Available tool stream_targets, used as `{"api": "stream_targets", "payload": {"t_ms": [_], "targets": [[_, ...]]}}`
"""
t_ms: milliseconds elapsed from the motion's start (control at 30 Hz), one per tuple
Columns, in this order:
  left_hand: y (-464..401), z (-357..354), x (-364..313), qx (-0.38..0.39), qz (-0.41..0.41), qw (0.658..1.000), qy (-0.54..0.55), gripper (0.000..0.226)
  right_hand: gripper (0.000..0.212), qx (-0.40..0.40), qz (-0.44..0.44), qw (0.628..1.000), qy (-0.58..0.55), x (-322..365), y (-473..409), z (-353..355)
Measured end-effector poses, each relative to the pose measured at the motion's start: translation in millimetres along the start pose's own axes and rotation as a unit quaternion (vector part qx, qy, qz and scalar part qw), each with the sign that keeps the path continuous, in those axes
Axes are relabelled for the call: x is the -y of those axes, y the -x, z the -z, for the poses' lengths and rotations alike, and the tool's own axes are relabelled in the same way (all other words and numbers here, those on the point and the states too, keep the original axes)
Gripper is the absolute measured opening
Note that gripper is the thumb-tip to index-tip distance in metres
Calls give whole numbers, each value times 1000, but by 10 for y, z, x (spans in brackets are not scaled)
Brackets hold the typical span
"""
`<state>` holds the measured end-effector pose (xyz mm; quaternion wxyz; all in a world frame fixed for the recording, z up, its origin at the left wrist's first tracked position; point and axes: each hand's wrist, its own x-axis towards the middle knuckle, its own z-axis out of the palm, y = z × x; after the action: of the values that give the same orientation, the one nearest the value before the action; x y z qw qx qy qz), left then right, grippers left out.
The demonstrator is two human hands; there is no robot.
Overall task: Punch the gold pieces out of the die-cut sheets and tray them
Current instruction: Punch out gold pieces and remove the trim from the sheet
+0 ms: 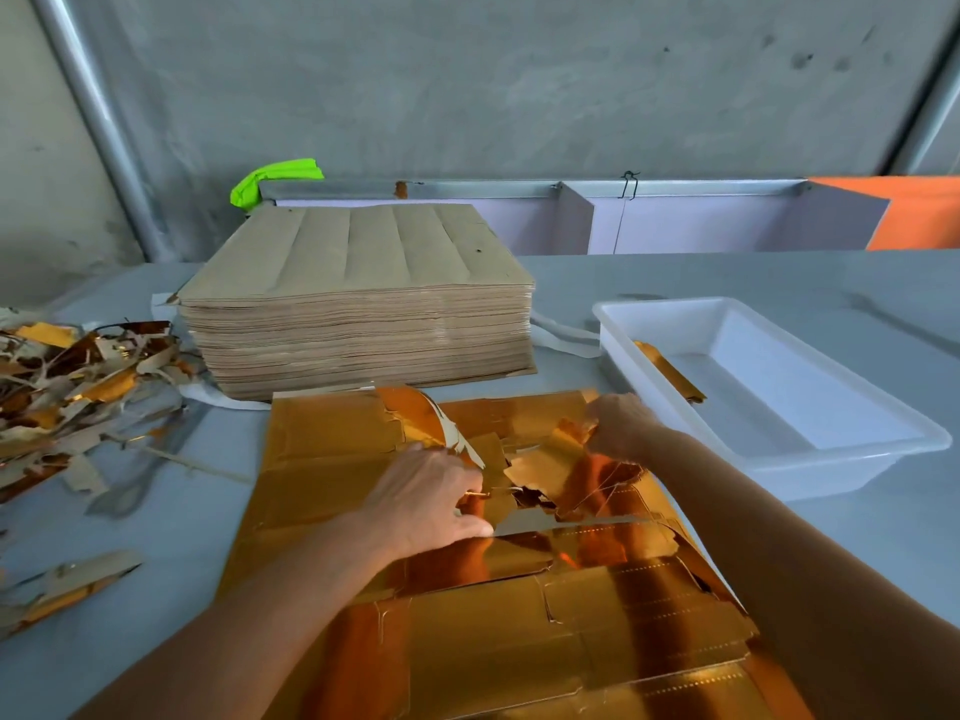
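A grey table (727, 283) carries everything. The gold sheet (332, 459), the landmark here, lies face up at the table's near edge, torn and ragged through its middle. Just behind the sheet stands a tall stack (358, 304) of brown sheets, backs up. To the right of the sheet sits a white tray (769, 459), its near left corner close to the sheet's far right corner; one gold piece (670, 371) leans inside against the tray's left wall. Well left of the sheet lies a scrap pile (67, 376) of brown and gold offcuts, with a loose offcut (67, 584) nearer. The left hand (431, 496) rests on the sheet's middle, fingers curled round a torn gold edge. The right hand (618, 423), at the sheet's far right, pinches a crumpled gold flap (566, 433).
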<state>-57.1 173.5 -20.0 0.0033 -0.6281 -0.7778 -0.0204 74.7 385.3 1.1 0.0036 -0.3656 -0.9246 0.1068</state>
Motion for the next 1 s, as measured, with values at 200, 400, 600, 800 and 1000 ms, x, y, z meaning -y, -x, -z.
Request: {"api": "stream_targets", "payload": {"t_ms": [200,400,600,800,1000], "targets": [[27,16,-22,-5,20,1000,-8,89,41,21,-1,993,-113,-1,196,120],[120,70,-193,-146,3,987,-65,98,28,-94,-83,951,-282,-38,475,248],[120,121,-242,-111,-11,989,-94,18,15,-217,-52,939,-260,-15,750,533],[143,85,-166,-20,51,994,-92,17,22,-249,-114,886,-375,-275,919,691],[80,241,-563,-67,-46,997,1,57,32,-276,-126,889,-344,-338,990,586]]}}
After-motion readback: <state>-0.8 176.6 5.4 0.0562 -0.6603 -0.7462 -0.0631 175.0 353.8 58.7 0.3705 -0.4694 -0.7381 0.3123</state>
